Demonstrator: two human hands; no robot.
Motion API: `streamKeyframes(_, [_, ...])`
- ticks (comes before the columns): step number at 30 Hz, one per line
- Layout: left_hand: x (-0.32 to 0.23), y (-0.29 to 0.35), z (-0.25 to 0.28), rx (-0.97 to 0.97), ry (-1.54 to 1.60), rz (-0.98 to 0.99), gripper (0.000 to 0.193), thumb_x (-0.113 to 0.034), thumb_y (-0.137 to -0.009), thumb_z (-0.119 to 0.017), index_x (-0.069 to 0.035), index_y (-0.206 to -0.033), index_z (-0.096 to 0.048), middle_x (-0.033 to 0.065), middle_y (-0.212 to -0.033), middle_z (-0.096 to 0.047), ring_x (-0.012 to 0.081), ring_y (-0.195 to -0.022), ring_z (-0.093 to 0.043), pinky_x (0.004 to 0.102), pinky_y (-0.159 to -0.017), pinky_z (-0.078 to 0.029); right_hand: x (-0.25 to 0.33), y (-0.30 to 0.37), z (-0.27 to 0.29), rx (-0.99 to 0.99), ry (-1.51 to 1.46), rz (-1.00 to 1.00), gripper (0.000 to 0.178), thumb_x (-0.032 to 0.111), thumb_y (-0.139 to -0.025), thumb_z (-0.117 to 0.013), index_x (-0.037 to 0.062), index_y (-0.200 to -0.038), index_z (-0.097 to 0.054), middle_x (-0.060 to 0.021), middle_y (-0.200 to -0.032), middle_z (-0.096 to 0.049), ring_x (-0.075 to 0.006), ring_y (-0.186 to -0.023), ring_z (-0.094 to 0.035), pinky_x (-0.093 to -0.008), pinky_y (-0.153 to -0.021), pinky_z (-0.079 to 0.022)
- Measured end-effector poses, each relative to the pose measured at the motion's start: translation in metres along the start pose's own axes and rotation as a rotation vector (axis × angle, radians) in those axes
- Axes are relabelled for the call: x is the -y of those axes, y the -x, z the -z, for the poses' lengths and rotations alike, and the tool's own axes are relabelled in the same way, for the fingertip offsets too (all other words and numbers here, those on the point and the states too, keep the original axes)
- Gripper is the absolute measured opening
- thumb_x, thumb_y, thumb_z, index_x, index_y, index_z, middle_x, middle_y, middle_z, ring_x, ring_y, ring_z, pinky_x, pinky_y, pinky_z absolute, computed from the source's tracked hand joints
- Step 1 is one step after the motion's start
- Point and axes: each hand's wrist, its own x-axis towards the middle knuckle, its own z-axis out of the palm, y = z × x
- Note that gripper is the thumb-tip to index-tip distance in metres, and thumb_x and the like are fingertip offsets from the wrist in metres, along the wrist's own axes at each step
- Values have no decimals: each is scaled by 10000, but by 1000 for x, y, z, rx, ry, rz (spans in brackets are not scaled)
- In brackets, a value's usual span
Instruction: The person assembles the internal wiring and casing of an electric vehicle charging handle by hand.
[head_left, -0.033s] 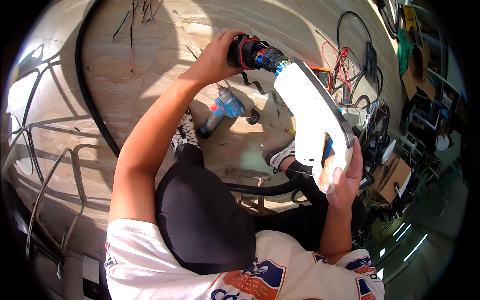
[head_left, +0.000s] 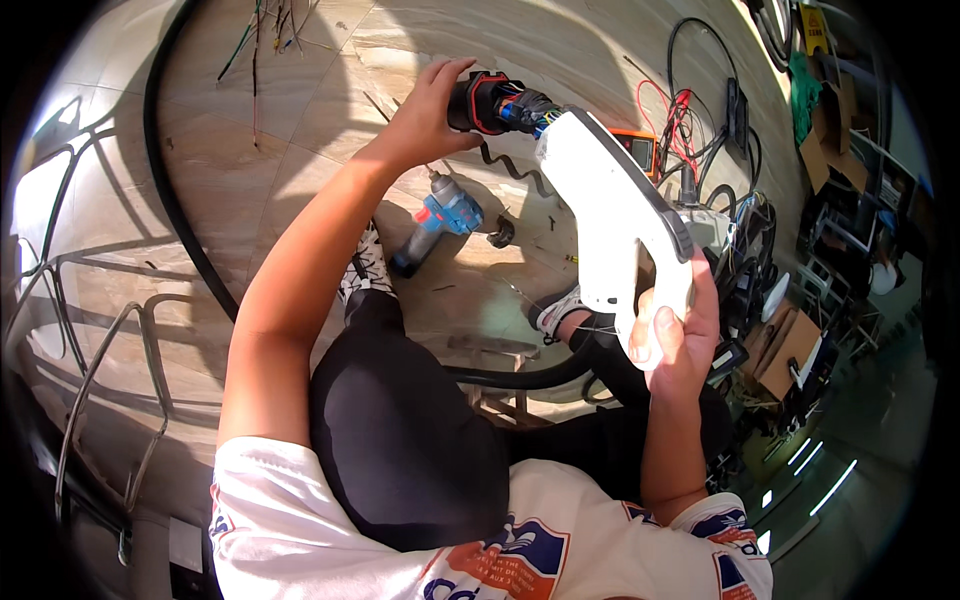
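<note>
My left hand (head_left: 430, 112) is closed around the black connector head (head_left: 483, 104) of an electric-vehicle charging gun, which has a red seal round its rim. From the head, a taped bundle of coloured wires (head_left: 529, 108) runs into the open end of the white charging gun housing (head_left: 598, 195). The head and the housing are apart, joined only by these wires. My right hand (head_left: 684, 335) grips the housing's looped handle at its lower end, thumb on the near side. The housing slants from upper left to lower right above the floor.
On the tiled floor lie a blue cordless drill (head_left: 445, 218), an orange multimeter (head_left: 636, 152) with red leads and a black curled strip (head_left: 515, 165). A thick black cable (head_left: 165, 170) curves along the left. Cardboard boxes (head_left: 785, 352) and tangled cables stand at right; a metal frame (head_left: 140, 330) is at left.
The white housing has shifted slightly left and up with my right hand, and its open end is a little nearer the connector head. Both hands keep their hold.
</note>
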Motion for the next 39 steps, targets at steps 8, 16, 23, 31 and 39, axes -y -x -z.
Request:
streamKeyframes(8, [-58, 38, -15, 641, 451, 703, 518, -331, -919, -690, 62, -1239, -581, 185, -1081, -701, 244, -1003, -676, 365, -893, -532, -12, -70, -26, -177, 40, -81, 616, 142, -965, -650, 25, -1491, -353, -88, -816, -607, -90, -549, -516, -243, -484, -404])
streamKeyframes(16, [-177, 34, -23, 939, 704, 706, 721, -345, -898, -732, 57, -1386, -385, 239, -1246, -635, 288, -1172, -615, 393, -1002, -479, -41, -102, -32, -155, 212, 93, 549, 10, -945, -601, 30, -1461, -417, -46, -866, -653, -49, -619, -547, -196, -531, -433])
streamKeyframes(23, [-189, 53, -73, 404, 1007, 868, 607, -138, -889, -694, 41, -1380, -386, 190, -1202, -628, 240, -1130, -605, 368, -948, -499, -49, -103, -59, -103, 524, 336, 562, 96, -923, -641, 0, -1431, -424, -254, -1235, -628, -343, -1143, -643, -398, -954, -512])
streamKeyframes(31, [-181, 49, -76, 434, 1202, 906, 225, -27, -931, -612, 3, -1121, -497, 69, -860, -636, 147, -593, -601, 288, -544, -490, -40, -106, -35, -27, 95, 59, 455, 242, -1054, -469, -3, -1435, -431, -154, -1267, -594, -185, -1137, -580, -330, -984, -467])
streamKeyframes(39, [-181, 42, -71, 470, 1180, 919, 143, -114, -961, -627, 3, -954, -544, 66, -720, -551, 184, -598, -589, 370, -611, -574, -204, -146, 119, -282, 774, -136, 271, 219, -879, -660, -11, -1022, -641, -147, -813, -709, -234, -768, -697, -360, -722, -539])
